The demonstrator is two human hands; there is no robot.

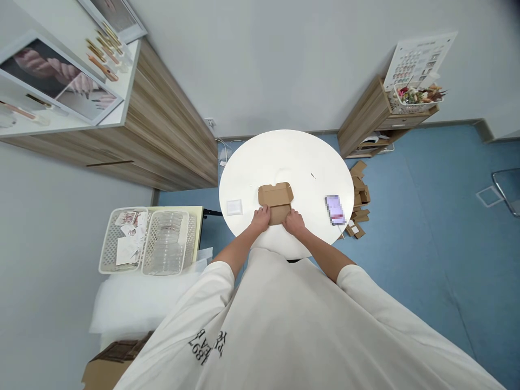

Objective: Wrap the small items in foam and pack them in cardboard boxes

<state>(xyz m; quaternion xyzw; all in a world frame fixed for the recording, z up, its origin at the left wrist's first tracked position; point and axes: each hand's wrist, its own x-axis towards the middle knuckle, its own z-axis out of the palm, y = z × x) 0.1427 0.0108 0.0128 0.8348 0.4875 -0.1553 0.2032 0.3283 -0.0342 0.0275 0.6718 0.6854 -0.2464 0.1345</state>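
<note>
A small brown cardboard box (276,196) lies on the round white table (284,151), its lid folded back toward the far side. My left hand (261,218) grips the box's near left corner, fingers curled over the side. At the near right corner, my right hand (293,222) holds the box the same way. The inside of the tray part shows plain cardboard between my hands. To the left on the tabletop is a flat white packet (234,207). A phone (335,210) with a blurred purple screen rests on the right.
White baskets (166,244) with clear plastic cases and papers stand at left, above white wrap (134,303). Folded cardboard boxes (359,200) lie on the floor right of the table. A wooden cabinet (170,124) rises at left; a smaller one (365,119) stands back right.
</note>
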